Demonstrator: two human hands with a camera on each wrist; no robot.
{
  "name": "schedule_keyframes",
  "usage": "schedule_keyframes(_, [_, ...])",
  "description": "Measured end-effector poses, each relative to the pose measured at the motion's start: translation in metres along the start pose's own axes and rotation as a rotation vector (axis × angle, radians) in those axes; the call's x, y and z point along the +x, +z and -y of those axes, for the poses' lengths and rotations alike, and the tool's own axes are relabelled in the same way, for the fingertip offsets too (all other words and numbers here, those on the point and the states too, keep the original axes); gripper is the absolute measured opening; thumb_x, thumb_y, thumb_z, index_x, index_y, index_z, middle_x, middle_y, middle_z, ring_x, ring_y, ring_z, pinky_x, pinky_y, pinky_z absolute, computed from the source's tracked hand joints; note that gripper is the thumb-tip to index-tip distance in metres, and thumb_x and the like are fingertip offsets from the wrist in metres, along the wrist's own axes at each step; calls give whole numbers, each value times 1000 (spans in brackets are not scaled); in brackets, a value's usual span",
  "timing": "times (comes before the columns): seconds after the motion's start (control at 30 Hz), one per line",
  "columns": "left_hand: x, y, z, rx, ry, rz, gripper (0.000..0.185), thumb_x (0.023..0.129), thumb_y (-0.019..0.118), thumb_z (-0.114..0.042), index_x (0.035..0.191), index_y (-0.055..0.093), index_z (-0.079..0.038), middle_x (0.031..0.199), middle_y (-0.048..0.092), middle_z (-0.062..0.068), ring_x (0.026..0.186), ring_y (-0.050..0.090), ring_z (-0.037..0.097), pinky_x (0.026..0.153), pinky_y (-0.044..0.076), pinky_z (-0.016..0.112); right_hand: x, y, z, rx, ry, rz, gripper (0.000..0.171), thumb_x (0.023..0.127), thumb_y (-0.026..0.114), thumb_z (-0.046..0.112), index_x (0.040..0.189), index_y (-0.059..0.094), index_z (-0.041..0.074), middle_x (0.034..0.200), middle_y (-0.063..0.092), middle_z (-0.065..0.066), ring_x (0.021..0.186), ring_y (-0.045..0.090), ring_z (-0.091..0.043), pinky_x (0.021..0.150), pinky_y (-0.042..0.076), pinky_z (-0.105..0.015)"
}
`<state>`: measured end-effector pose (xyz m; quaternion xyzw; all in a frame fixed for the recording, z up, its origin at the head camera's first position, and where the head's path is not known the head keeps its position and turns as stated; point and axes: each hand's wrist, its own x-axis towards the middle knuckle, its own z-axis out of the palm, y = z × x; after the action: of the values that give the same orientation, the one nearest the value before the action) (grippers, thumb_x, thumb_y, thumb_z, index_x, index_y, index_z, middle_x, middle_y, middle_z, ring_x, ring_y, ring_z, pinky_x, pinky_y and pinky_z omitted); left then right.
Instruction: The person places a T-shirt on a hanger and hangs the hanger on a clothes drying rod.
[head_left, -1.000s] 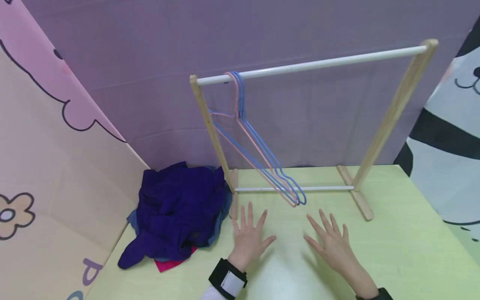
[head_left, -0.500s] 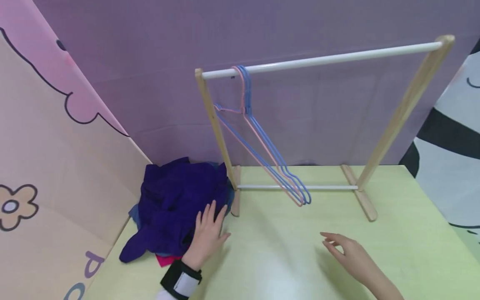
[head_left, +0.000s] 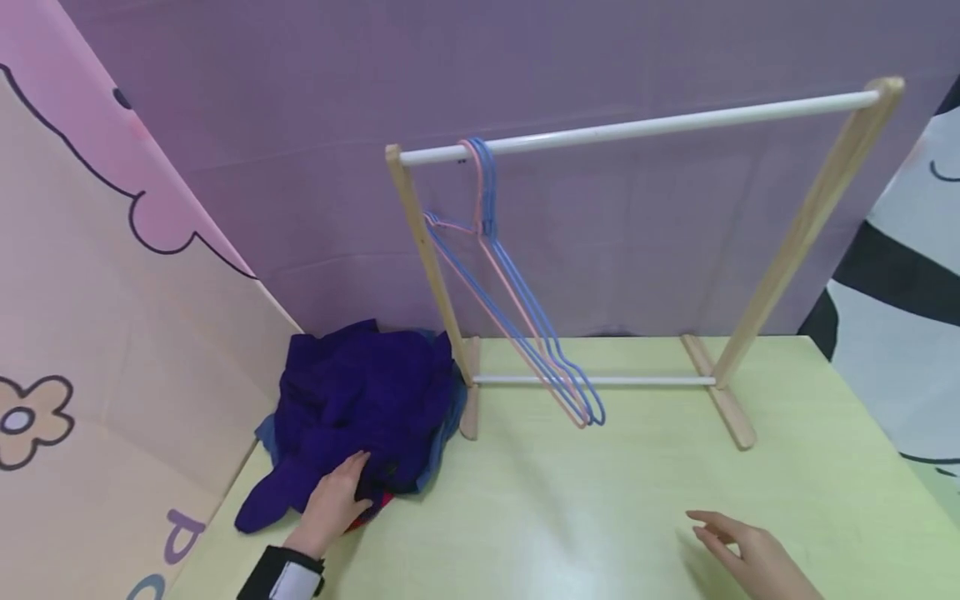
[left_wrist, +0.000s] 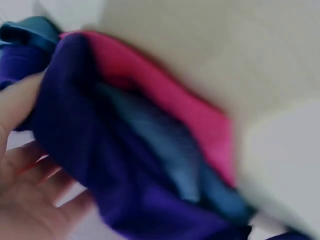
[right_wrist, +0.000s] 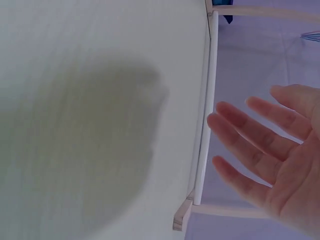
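Observation:
My left hand point(head_left: 332, 500) lies at the front of a clothes pile, its fingers at the edge of a dark purple garment point(head_left: 367, 392). In the left wrist view, folds of that purple cloth point(left_wrist: 100, 140) cover the fingertips, and the fingers look loosely extended. Beneath it show a blue garment point(left_wrist: 150, 135) and a bright pink one point(left_wrist: 165, 85). My right hand point(head_left: 757, 557) hovers over the table at the front right, holding nothing. Its fingers are relaxed and slightly bent in the right wrist view.
A wooden rack with a white top rail point(head_left: 645, 127) stands behind the hands. Several thin hangers point(head_left: 525, 308), pink and blue, hang near its left post point(head_left: 427, 258). The pale table point(head_left: 585, 508) meets a purple backdrop point(head_left: 600, 250) and a printed left wall point(head_left: 150, 358).
My left hand has moved left from the table's middle to the front of the clothes pile. The right hand has drawn back toward the lower right, its spread fingers now closer together.

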<state>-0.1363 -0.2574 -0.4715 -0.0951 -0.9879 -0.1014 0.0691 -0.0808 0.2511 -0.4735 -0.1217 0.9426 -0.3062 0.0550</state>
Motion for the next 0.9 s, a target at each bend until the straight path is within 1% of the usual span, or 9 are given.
schedule_keyframes(0.07, [1,5,7,-24,-11,-33,47,64,75,-3,105,56,6,106,57,21,93,57,34,76,46,44,-1,0,-3,5,9,26,31,89,53,18,111,56,-3,89,66,-11,73,59,-7,58,46,-24])
schedule_keyframes(0.2, [3,9,15,-62,13,-144,21,65,73,1,83,63,3,83,61,12,74,61,27,64,48,37,-2,-1,-8,14,16,78,32,89,52,18,111,56,-4,88,66,-10,73,59,-5,59,46,-24])
schedule_keyframes(0.23, [3,8,16,-70,15,-157,17,65,73,1,79,63,2,79,61,9,70,60,25,62,48,36,-2,0,-9,17,15,88,32,89,52,18,111,55,-5,88,66,-10,73,59,-5,59,46,-24])
schedule_keyframes(0.3, [3,6,18,-88,20,-168,12,66,72,2,74,63,0,73,60,7,66,60,23,58,47,35,-2,0,-10,17,16,96,32,89,52,19,111,55,-5,88,66,-11,73,59,-5,59,46,-25])
schedule_keyframes(0.43, [5,-1,19,-117,6,-154,9,69,71,0,74,65,-3,72,63,6,65,60,21,57,47,33,-3,1,-12,8,50,99,32,89,53,20,111,56,-3,91,66,-12,76,61,-11,62,48,-27])
schedule_keyframes(0.5, [6,-7,18,-141,5,-153,8,70,70,0,77,66,-3,75,65,7,68,61,21,60,48,33,-3,1,-13,4,59,106,33,89,52,21,112,56,-2,92,66,-13,77,62,-13,63,48,-28])
schedule_keyframes(0.6, [10,-21,16,-195,11,-181,10,72,68,1,81,68,-1,80,66,9,74,63,23,64,49,35,-4,1,-14,-7,44,102,32,88,53,20,111,57,-2,92,66,-12,77,62,-13,64,48,-28])
schedule_keyframes(0.77, [23,-49,11,-244,77,-281,13,73,66,6,86,67,3,85,66,14,79,63,28,68,49,39,-5,-2,-17,-21,2,83,30,88,53,18,109,57,-2,90,66,-12,75,61,-9,63,48,-27])
schedule_keyframes(0.9, [37,-67,5,-255,134,-356,14,72,66,7,86,67,4,85,66,15,78,63,28,68,49,40,-5,-4,-17,3,18,100,31,89,52,19,111,56,-3,89,66,-12,74,60,-7,61,47,-25])
